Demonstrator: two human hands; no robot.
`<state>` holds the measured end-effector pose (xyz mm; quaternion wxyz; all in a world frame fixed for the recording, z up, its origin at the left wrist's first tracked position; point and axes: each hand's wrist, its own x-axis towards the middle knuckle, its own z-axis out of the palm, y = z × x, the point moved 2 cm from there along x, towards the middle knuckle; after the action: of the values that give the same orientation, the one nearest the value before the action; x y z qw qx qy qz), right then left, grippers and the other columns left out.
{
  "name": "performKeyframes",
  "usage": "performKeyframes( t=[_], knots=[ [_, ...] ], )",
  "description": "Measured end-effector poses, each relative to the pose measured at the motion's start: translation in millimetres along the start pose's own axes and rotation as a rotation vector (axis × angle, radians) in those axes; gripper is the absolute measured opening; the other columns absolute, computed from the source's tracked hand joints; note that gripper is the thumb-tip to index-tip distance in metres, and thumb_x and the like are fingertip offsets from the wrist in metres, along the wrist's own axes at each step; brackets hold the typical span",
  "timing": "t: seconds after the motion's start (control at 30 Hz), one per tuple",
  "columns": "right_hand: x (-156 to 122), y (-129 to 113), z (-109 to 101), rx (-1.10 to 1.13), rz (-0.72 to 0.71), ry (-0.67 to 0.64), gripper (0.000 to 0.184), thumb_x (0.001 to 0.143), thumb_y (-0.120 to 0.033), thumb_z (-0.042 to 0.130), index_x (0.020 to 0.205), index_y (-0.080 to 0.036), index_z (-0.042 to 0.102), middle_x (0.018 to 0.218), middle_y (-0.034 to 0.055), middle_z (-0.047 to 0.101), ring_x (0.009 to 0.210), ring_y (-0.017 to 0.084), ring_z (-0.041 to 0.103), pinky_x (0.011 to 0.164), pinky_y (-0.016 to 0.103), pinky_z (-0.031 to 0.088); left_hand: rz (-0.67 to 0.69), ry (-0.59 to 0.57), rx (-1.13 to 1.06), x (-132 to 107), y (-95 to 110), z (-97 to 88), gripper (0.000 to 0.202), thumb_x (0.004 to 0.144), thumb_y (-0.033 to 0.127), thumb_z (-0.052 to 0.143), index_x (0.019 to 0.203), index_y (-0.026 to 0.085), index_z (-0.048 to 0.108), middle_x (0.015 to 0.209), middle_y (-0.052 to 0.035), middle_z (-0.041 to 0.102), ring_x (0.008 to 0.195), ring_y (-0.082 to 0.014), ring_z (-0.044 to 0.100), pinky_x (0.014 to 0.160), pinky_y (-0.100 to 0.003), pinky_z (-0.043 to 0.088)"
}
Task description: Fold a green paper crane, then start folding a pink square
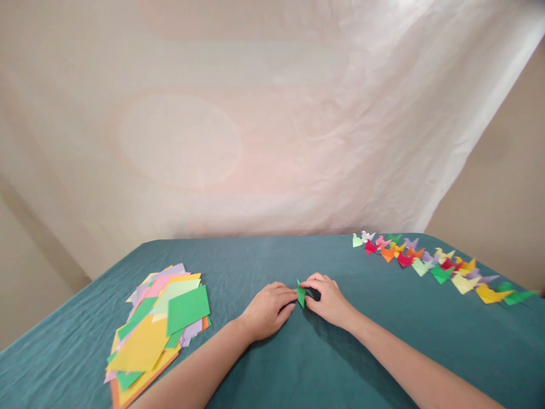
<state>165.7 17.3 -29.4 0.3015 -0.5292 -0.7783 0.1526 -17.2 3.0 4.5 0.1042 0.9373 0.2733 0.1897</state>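
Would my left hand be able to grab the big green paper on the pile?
Probably yes. The green sheet lies uncovered on top of the pile, and I see nothing blocking your left hand, though it's at the small folded green paper.

On the table (255, 261), toward the left edge, a spread pile of paper sheets (187, 309), with near end just beside the left forearm (208, 360). At mid-table, well apart from the pile, a folded paper piece (301, 296) between the left hand (268, 307) and the right hand (328, 298). From the far right corner along the right edge, a band of paper birds (441, 274), well to the right of both hands. Behind the far edge, a hanging sheet (276, 142).
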Motion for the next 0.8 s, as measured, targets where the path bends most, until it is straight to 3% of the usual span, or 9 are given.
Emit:
performKeyframes(
  t=[0.47,0.8],
  knots=[
    [0.8,-2.7,-0.3,-0.033,0.003,0.011,0.015,0.075,-0.024,0.059,0.086,-0.026,0.069,0.089,0.0032,0.062,0.087,0.019,0.054,0.080,0.034,0.037,-0.054,0.018,-0.002,-1.1,-0.7,0.4,0.034,0.089,0.021,0.039,0.122,0.021,0.049,0.112,-0.0050,0.061,0.103,-0.0190,0.052,0.094,-0.035,0.038],
    [3.8,3.9,1.3,-0.039,-0.011,0.008,0.019,0.083,-0.032,0.053,0.086,-0.026,0.070,0.086,0.0031,0.062,0.085,0.018,0.056,0.078,0.032,0.039,-0.133,0.059,-0.019,-5.2,-7.8,7.5,0.052,0.087,0.021,0.044,0.136,0.021,0.026,0.119,-0.0046,0.056,0.113,-0.0192,0.046,0.099,-0.038,0.035]
  ],
)
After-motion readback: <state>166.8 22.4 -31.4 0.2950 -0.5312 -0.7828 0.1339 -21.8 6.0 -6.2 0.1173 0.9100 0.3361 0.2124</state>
